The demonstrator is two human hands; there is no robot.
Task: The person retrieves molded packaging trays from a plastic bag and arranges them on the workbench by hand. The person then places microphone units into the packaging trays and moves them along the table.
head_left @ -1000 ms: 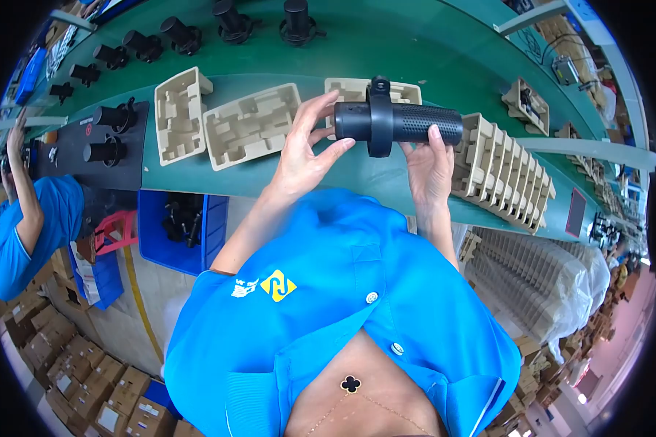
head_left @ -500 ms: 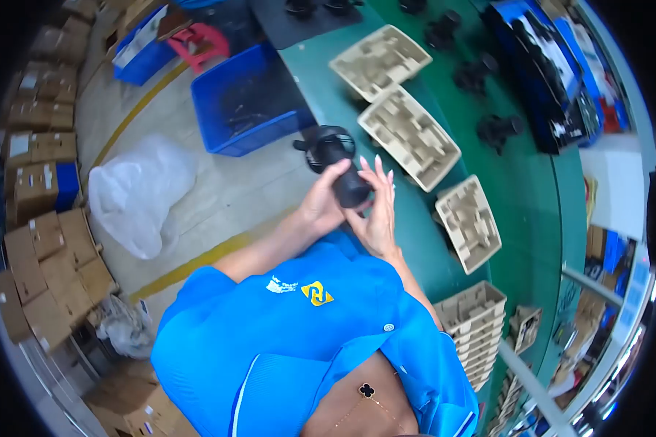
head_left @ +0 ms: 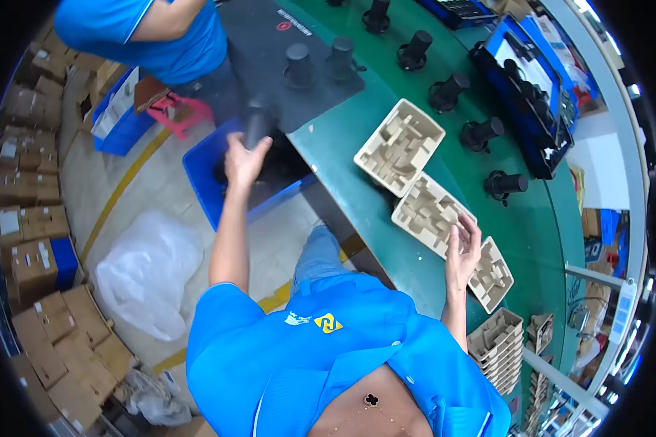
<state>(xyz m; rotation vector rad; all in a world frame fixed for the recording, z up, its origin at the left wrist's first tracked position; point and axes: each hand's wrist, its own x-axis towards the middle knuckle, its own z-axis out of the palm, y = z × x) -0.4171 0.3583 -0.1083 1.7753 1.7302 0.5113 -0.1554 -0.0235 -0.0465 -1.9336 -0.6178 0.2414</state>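
I note left hand [head_left: 243,162] closed around black cylinder [head_left: 256,122] over blue bin [head_left: 200,177]; right hand [head_left: 464,255] has let go, loosely curled and empty near a moulded tray [head_left: 421,211] on the counter [head_left: 337,156], contact unclear; carry looks one-handed.

Black cylinder [head_left: 257,122], blurred, held near blue bin [head_left: 201,172]

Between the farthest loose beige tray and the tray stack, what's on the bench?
The head view shows the middle tray, with your right hand at its near end, then a third loose tray.
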